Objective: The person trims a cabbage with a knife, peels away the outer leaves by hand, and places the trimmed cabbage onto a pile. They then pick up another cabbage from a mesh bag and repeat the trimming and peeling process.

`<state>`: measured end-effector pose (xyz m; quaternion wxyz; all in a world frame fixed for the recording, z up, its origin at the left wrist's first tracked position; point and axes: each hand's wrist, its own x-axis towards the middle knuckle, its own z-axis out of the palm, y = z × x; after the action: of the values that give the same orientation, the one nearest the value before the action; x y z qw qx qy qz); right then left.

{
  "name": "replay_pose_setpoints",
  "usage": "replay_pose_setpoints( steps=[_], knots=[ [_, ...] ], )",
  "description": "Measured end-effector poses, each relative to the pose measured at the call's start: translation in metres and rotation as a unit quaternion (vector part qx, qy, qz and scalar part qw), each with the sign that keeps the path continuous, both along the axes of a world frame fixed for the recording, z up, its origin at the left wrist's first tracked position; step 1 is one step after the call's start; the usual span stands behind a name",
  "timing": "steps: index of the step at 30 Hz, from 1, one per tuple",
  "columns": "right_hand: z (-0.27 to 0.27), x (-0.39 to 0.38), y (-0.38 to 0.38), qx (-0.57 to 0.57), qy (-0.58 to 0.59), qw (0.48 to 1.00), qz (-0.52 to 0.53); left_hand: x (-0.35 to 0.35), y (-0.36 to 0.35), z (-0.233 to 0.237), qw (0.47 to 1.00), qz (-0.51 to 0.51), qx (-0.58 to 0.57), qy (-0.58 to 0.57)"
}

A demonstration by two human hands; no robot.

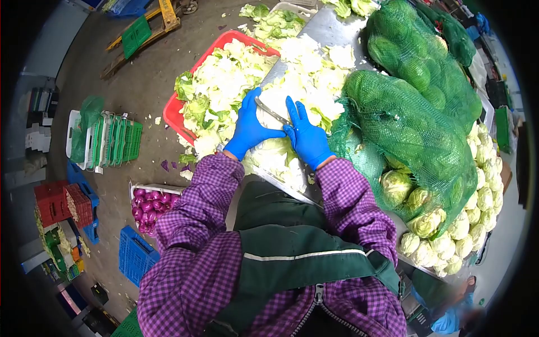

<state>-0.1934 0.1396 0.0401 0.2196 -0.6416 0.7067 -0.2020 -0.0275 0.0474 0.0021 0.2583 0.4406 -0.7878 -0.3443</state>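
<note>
Both hands wear blue gloves over a metal work table (331,28) heaped with pale cabbage leaves (303,62). My left hand (247,129) is open over the leaves, fingers stretched forward and thumb pointing toward the right hand. In my right hand (309,137) is a knife (272,110), its blade slanting up and left toward the left fingertips. The right index and middle fingers are stretched out; the handle is mostly hidden by the hand. Left of the table, a red crate (173,115) is piled with loose cabbage leaves.
Green net sacks of cabbages (404,123) lie on the right, beside stacked trimmed cabbages (449,247). A crate of purple onions (151,208), green baskets (132,140) and a blue pallet (135,255) stand on the floor at left. Another person (449,314) is at lower right.
</note>
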Motion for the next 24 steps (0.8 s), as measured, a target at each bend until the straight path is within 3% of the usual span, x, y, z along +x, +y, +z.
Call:
replay_pose_setpoints(
  steps=[4,6,7,10,12,14,16,18,20,21,22,24],
  knots=[
    [-0.019,0.012,-0.008,-0.027,0.025,0.999,-0.039,-0.006,0.002,-0.004,1.000,0.029,0.007,-0.003],
    [-0.034,0.015,-0.015,-0.103,-0.020,0.988,-0.110,-0.009,0.004,-0.002,0.999,0.039,0.019,0.019],
    [-0.013,0.012,-0.024,-0.051,-0.117,0.971,-0.201,-0.013,0.011,-0.002,0.999,0.038,0.019,0.019],
    [-0.008,-0.008,-0.051,-0.018,-0.114,0.956,-0.271,-0.015,0.028,-0.002,0.997,0.057,-0.044,-0.032],
    [-0.072,-0.044,-0.066,-0.119,-0.136,0.930,-0.320,-0.005,0.028,-0.004,0.998,0.033,-0.027,0.041],
    [-0.124,-0.079,-0.066,-0.237,-0.100,0.919,-0.299,0.015,0.029,-0.013,0.998,0.003,-0.026,0.061],
    [-0.080,-0.076,-0.049,-0.039,-0.330,0.849,-0.411,0.034,0.034,-0.030,0.989,0.002,0.029,0.146],
    [-0.090,-0.083,-0.041,-0.077,-0.319,0.861,-0.388,0.050,0.038,-0.036,0.985,-0.011,0.060,0.162],
    [-0.067,-0.077,-0.033,-0.074,-0.378,0.845,-0.371,0.047,0.039,-0.011,0.912,0.112,0.300,0.257],
    [-0.051,-0.075,-0.031,-0.005,-0.394,0.842,-0.368,0.039,0.043,-0.004,0.948,0.158,0.209,0.183],
    [-0.039,-0.070,-0.028,-0.003,-0.393,0.844,-0.365,0.040,0.040,-0.003,0.947,0.161,0.209,0.185],
    [-0.019,-0.055,-0.021,-0.136,-0.177,0.913,-0.341,0.042,0.031,-0.001,0.906,0.142,0.318,0.240]
  ],
)
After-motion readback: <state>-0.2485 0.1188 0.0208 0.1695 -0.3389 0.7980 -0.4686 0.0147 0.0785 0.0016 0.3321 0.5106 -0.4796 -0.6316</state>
